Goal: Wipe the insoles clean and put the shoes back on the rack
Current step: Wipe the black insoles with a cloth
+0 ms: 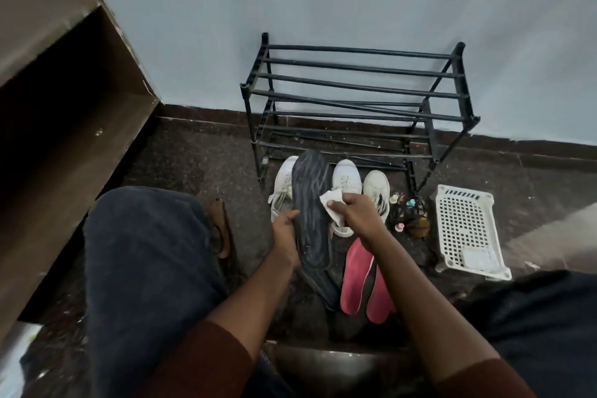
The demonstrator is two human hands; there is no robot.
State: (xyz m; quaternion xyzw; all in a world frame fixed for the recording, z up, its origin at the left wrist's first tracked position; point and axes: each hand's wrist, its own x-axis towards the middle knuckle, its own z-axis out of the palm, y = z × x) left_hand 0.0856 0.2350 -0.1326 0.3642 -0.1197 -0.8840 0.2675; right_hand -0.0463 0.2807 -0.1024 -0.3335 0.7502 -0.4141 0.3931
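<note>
My left hand (284,233) grips a dark grey insole (311,207) by its left edge and holds it up lengthwise. My right hand (350,212) pinches a white wipe (332,203) against the insole's right side. Two pink insoles (358,275) lie on the floor below my right wrist, and another dark insole (323,287) lies beside them. Three white shoes (347,176) stand on the floor behind the held insole, partly hidden by it. The black shoe rack (358,87) stands against the wall with nothing on its bars.
A white plastic basket (465,229) lies on the floor at right, with small colourful items (410,213) beside it. A brown cabinet (48,107) stands at left. A brown sandal (221,226) lies by my left knee. The floor is dark speckled stone.
</note>
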